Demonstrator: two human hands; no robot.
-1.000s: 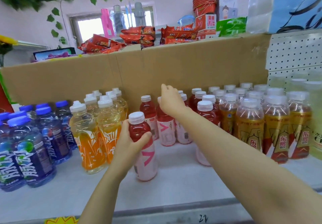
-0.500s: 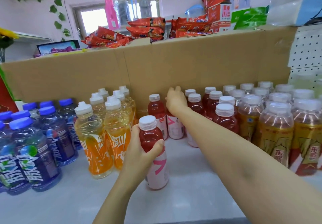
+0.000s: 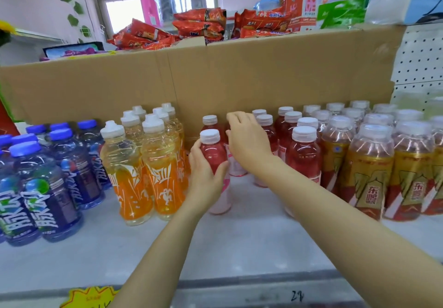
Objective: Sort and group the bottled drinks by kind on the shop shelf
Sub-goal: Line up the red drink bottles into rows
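The left hand [image 3: 206, 178] gripped a red bottle [image 3: 214, 156], standing upright on the shelf [image 3: 239, 243] just right of the orange bottles [image 3: 146, 161]. The right hand [image 3: 248, 141], fingers curled, reached over another red bottle directly behind it; whether it held that bottle could not be determined. The remaining red bottles [image 3: 303, 154] stood further right of the orange bottles.

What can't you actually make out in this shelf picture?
Head view:
- Red bottle under the right hand: cap and grip hidden by the hand.
- Label of the red bottle in the left hand: mostly covered by it.
- Yellow price tag: cut off by the bottom edge.
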